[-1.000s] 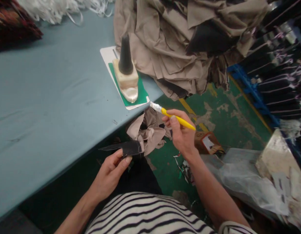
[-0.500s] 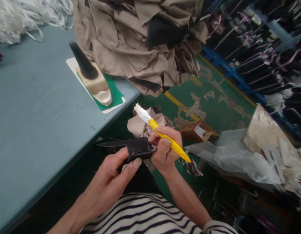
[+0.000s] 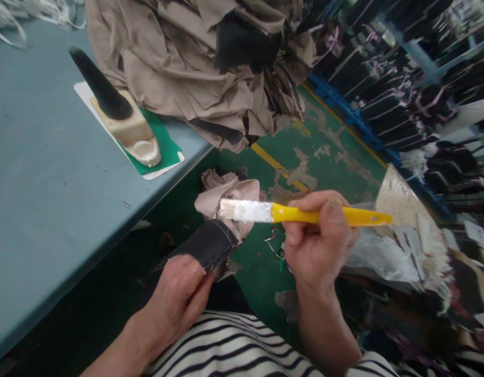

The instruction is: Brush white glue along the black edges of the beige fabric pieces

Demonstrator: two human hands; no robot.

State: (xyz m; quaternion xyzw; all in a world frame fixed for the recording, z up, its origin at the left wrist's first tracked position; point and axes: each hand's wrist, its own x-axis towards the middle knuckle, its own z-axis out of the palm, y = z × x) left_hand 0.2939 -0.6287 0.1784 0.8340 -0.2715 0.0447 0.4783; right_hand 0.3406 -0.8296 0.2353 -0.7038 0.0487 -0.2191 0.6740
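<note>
My left hand [image 3: 178,298] is closed on a dark fabric piece [image 3: 205,246] with a stitched edge, held over my lap. My right hand [image 3: 318,241] grips a yellow-handled brush [image 3: 300,213] held level, its white glue-coated bristles pointing left just above the dark piece's far end. On the blue table [image 3: 41,173] to the left stands a cream glue pot with a black cone top [image 3: 120,120] on a green mat [image 3: 163,149].
A heap of beige and black cloth [image 3: 198,68] covers the table's far corner. Crumpled beige scraps [image 3: 222,191] lie on the green floor [image 3: 289,152]. Clear plastic and card scraps [image 3: 398,246] sit at the right. Dark bundled stacks [image 3: 414,94] line the far right.
My right hand swung the brush from pointing up-left to level and moved right. The left hand shifted its hold on the dark piece. The view turned rightward.
</note>
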